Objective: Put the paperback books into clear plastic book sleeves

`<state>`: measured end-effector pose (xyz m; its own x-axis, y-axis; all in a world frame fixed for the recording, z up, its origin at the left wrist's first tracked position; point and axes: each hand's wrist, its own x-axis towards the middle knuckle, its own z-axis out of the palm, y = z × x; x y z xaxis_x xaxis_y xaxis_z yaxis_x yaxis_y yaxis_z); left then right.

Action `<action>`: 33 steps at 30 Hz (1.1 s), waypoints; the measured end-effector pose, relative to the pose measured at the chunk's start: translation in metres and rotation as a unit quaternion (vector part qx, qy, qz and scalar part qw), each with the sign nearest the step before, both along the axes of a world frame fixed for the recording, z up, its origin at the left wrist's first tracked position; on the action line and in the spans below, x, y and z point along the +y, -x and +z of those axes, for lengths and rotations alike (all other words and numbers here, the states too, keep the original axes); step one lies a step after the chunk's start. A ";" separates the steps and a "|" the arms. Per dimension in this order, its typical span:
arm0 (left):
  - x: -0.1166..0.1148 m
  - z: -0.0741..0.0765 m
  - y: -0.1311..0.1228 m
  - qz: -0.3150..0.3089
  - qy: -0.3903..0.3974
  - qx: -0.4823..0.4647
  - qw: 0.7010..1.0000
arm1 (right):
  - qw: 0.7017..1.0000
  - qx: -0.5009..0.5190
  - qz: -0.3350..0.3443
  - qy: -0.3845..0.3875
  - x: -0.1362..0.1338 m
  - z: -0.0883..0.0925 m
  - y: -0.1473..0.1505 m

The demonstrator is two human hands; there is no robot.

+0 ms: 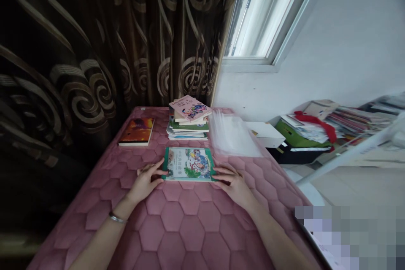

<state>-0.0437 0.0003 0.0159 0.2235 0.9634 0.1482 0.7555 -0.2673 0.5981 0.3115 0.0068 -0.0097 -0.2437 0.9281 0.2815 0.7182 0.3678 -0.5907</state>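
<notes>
A green-edged book (pixel 190 164) with an illustrated cover lies flat on the pink quilted surface (pixel 190 219), its long side running left to right. My left hand (pixel 148 178) grips its left end, fingertips on the cover's edge and thumb at the near corner. At the opposite end, my right hand (pixel 232 183) holds the right edge in the same way. A silvery bracelet (pixel 117 218) circles my left wrist. Just beyond the book stands a stack of books (pixel 188 128), topped by a pink illustrated book (pixel 190 108) set askew.
An orange-and-dark book (pixel 136 131) lies to the far left. Right of the stack are translucent plastic sheets (pixel 234 135), then a white box (pixel 265 134). Patterned curtains (pixel 171 42) hang behind, and piles of papers (pixel 354 120) sit beyond the right edge.
</notes>
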 end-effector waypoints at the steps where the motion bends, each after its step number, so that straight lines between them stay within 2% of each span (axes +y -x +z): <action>1: 0.000 0.000 0.000 0.001 0.005 -0.003 1.000 | 1.000 0.002 0.004 0.001 0.000 0.000 -0.001; 7: 0.000 -0.001 -0.001 -0.005 -0.010 -0.009 1.000 | 1.000 0.006 0.021 0.008 0.000 0.003 -0.002; 15: -0.001 0.004 -0.001 -0.060 -0.051 0.033 0.996 | 0.999 -0.026 0.019 -0.028 -0.004 0.007 0.002; 18: -0.005 0.007 -0.016 -0.071 -0.057 0.077 0.993 | 0.994 -0.083 0.034 -0.059 -0.009 0.017 0.017; 21: -0.005 0.007 -0.037 -0.095 -0.062 0.108 0.988 | 0.987 -0.127 0.070 -0.077 -0.013 0.026 0.045; 23: -0.001 0.004 -0.051 -0.110 -0.069 0.113 0.985 | 0.984 -0.130 0.083 -0.085 -0.012 0.028 0.066; 26: 0.005 -0.002 -0.063 -0.088 -0.081 0.106 0.987 | 0.988 -0.109 0.071 -0.086 -0.006 0.024 0.090; 29: 0.009 -0.007 -0.066 -0.071 -0.098 0.098 0.988 | 0.993 -0.078 0.041 -0.081 0.001 0.018 0.099; 33: 0.009 -0.007 -0.062 -0.078 -0.106 0.095 0.987 | 0.992 -0.064 0.037 -0.101 0.003 0.013 0.094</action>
<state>0.0181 0.0091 0.0086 0.4091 0.8676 0.2828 0.7892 -0.4920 0.3676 0.2173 0.0093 0.0029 -0.3546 0.8337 0.4234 0.7487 0.5244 -0.4056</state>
